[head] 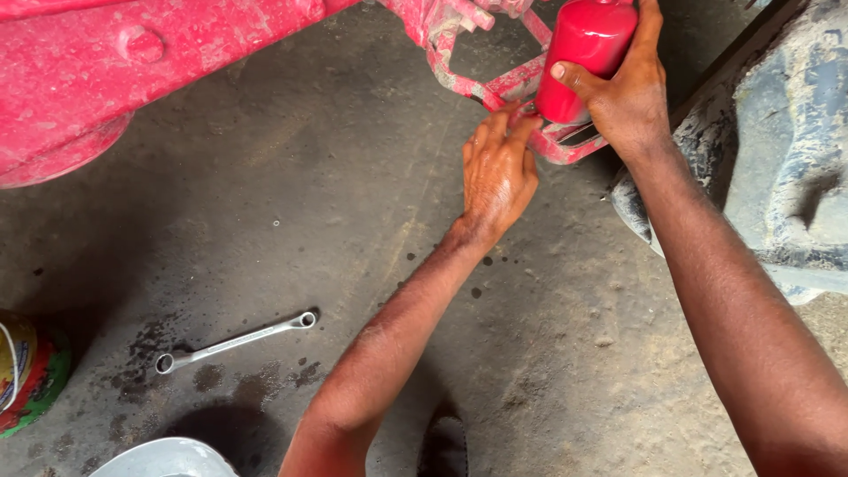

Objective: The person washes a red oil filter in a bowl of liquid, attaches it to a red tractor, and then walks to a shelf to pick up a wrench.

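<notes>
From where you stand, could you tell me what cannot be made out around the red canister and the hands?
Head view only:
- Red canister: top cut off by the frame edge.
- Left hand: fingertips hidden among the red bracket.
- Bracket under the canister: partly covered by the right hand.
- Colourful can: cut off at the left edge.
</notes>
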